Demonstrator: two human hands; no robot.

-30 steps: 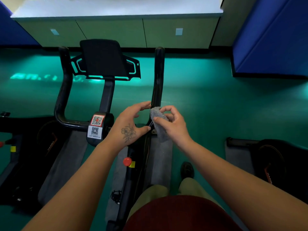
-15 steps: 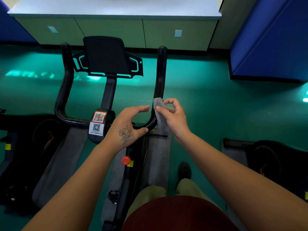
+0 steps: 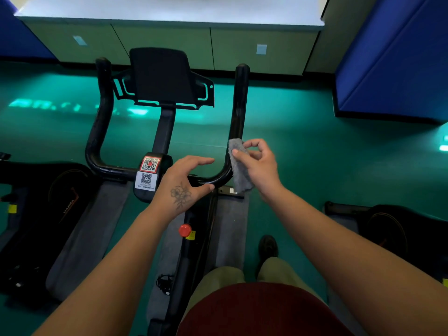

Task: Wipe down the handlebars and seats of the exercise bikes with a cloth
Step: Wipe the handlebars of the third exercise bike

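An exercise bike stands in front of me, with black U-shaped handlebars (image 3: 238,105) and a black tablet holder (image 3: 161,76) between the two bars. My right hand (image 3: 258,166) pinches a grey cloth (image 3: 238,166) and holds it against the right bar just above its bend. My left hand (image 3: 184,183) hovers over the bottom curve of the same bar, thumb under it and fingers spread above, not closed round it. The seat is out of view.
QR-code stickers (image 3: 148,173) and a red knob (image 3: 185,230) sit on the bike's stem. Other bikes stand at the left (image 3: 36,209) and right (image 3: 400,229) on grey mats. Green cabinets (image 3: 169,42) line the far wall; a blue padded panel (image 3: 400,64) is at right.
My right hand slid the cloth up the right handlebar from the bend. My left hand let go of the cloth and opened near the bar's curve.
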